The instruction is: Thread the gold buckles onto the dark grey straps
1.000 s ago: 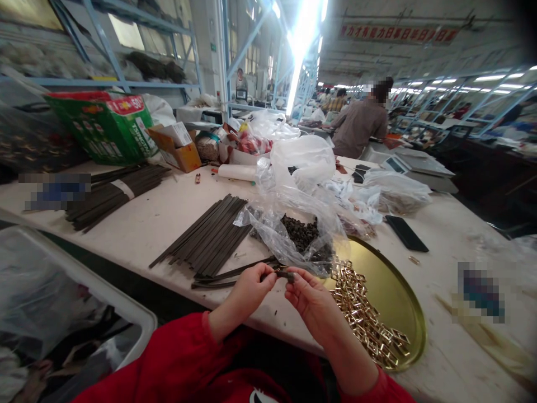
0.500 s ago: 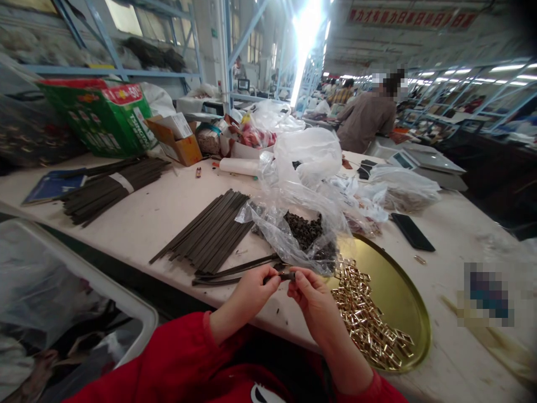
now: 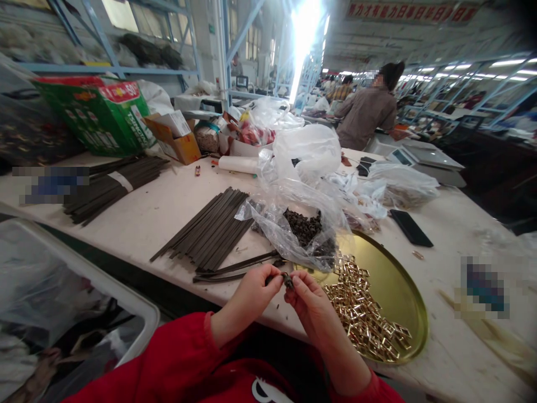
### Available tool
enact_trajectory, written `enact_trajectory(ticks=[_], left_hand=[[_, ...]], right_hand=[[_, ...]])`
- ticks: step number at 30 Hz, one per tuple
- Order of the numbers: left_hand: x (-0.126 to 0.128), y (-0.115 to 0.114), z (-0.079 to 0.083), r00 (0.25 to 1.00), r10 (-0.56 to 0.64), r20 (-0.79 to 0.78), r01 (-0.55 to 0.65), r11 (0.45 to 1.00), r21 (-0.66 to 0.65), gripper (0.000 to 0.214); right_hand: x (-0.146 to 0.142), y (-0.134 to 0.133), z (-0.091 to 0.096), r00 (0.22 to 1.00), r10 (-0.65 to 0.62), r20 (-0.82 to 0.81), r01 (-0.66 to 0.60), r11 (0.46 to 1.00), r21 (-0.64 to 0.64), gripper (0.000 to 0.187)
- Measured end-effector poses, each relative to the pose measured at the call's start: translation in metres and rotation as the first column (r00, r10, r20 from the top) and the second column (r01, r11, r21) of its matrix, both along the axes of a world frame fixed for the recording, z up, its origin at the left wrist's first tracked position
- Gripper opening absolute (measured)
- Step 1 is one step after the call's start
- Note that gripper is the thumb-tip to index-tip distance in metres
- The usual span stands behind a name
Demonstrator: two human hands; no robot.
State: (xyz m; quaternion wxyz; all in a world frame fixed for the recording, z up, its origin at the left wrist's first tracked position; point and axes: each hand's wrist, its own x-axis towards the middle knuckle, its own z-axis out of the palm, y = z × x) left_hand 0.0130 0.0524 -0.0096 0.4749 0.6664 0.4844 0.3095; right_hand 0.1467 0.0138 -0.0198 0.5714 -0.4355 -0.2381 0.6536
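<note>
L hand (image 3: 253, 292) & R hand (image 3: 311, 302), grip of both pinched on dk strip (image 3: 288, 281), nr gold tray (image 3: 400, 285).

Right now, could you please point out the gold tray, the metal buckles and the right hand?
Gold tray (image 3: 391, 280): head view, its bare floor.
Metal buckles (image 3: 359, 309): head view, the pile's middle.
Right hand (image 3: 311, 301): head view, thumb side.

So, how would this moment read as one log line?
left hand: pinching dark piece | right hand: gripping same piece | nearby: gold-colored buckles on tray, dark strips
</note>
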Motion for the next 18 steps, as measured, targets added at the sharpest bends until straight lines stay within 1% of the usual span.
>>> enact_trajectory(ticks=[4,5,7,10,14,16,18], left_hand=[[0.000,-0.007,0.004,0.999,-0.035,-0.019,0.035,0.999,-0.002,0.020],[0.000,-0.009,0.005,0.998,-0.054,-0.011,0.054,0.999,-0.007,0.021],[0.000,-0.012,0.006,0.996,-0.083,0.014,0.083,0.996,-0.014,0.021],[0.001,-0.013,0.002,0.994,-0.069,0.083,0.072,0.997,-0.040,0.015],[0.004,-0.012,-0.010,0.971,-0.023,0.236,0.053,0.992,-0.118,0.013],[0.005,-0.012,-0.015,0.972,-0.010,0.235,0.042,0.991,-0.129,0.012],[0.005,-0.012,-0.015,0.977,-0.004,0.214,0.033,0.990,-0.135,0.012]], right_hand=[[0.004,-0.001,-0.004,0.979,-0.065,0.196,0.055,0.997,0.056,0.027],[0.005,-0.002,-0.005,0.968,-0.062,0.243,0.046,0.997,0.068,0.029],[0.008,-0.003,-0.007,0.954,0.007,0.298,-0.028,0.997,0.067,0.031],[0.013,-0.005,-0.007,0.954,0.114,0.276,-0.132,0.990,0.050,0.030],[0.015,-0.007,-0.006,0.966,0.231,0.115,-0.234,0.972,0.017,0.031],[0.015,-0.007,-0.006,0.957,0.274,0.094,-0.276,0.961,0.015,0.032],[0.015,-0.007,-0.006,0.953,0.279,0.119,-0.284,0.959,0.026,0.030]])
